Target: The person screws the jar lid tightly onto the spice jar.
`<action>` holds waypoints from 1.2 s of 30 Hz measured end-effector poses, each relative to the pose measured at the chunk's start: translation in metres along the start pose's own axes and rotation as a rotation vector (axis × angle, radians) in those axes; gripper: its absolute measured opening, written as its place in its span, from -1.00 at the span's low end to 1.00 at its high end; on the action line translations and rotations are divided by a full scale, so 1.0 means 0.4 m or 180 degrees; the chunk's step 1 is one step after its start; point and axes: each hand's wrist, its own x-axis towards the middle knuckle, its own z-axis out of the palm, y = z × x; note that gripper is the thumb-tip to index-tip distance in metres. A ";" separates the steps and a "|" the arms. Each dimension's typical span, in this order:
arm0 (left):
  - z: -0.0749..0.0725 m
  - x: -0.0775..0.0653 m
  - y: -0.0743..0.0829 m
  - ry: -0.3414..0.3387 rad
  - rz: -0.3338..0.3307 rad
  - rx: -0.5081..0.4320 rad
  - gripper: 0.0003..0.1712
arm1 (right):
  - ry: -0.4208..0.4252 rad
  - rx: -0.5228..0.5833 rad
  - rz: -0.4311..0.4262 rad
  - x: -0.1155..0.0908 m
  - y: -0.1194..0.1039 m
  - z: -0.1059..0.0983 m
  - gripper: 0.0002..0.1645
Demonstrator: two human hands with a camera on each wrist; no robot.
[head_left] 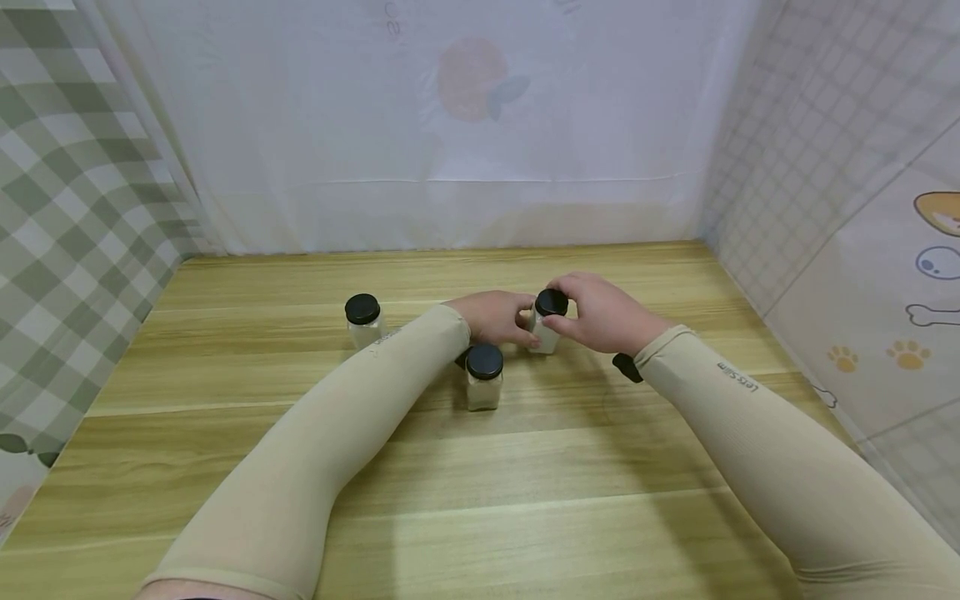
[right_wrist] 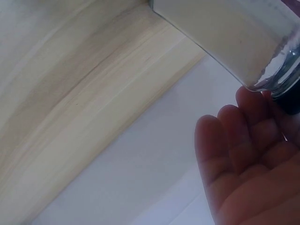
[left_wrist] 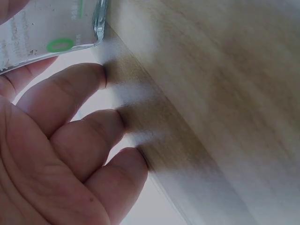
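Observation:
A square clear glass jar [head_left: 546, 335] with a black lid [head_left: 552, 302] stands on the far part of the table, pale contents inside. My right hand [head_left: 600, 315] grips it by the lid, thumb on the near side and fingers behind. From the left, my left hand [head_left: 495, 317] holds the jar's lower body between thumb and forefinger. Its other fingertips [left_wrist: 101, 75] touch the wooden top in the left wrist view, below the glass [left_wrist: 44, 28] with green print. In the right wrist view the pale-filled jar [right_wrist: 225, 37] shows above my fingers.
A second black-lidded jar [head_left: 484, 379] stands just in front of my left wrist, and a third jar [head_left: 365, 321] is farther left. A small black object [head_left: 627, 367] lies by my right wrist, partly hidden. A white curtain [head_left: 450, 167] hangs behind the table [head_left: 525, 517].

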 end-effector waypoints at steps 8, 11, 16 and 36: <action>0.001 0.000 0.001 -0.0022 -0.0021 -0.0076 -0.23 | 0.0027 -0.0020 0.0132 0.006 0.003 0.005 -0.56; 0.001 0.001 0.000 -0.0020 -0.0013 -0.0052 -0.25 | 0.0018 0.0019 0.0118 0.007 0.004 0.005 -0.55; 0.001 0.005 -0.002 0.0021 0.0036 0.0075 -0.26 | 0.0006 0.0060 0.0077 0.002 0.006 0.004 -0.26; 0.001 0.000 0.002 -0.0032 -0.0011 -0.0077 -0.23 | -0.0008 0.0065 -0.0013 0.000 -0.002 -0.003 -0.64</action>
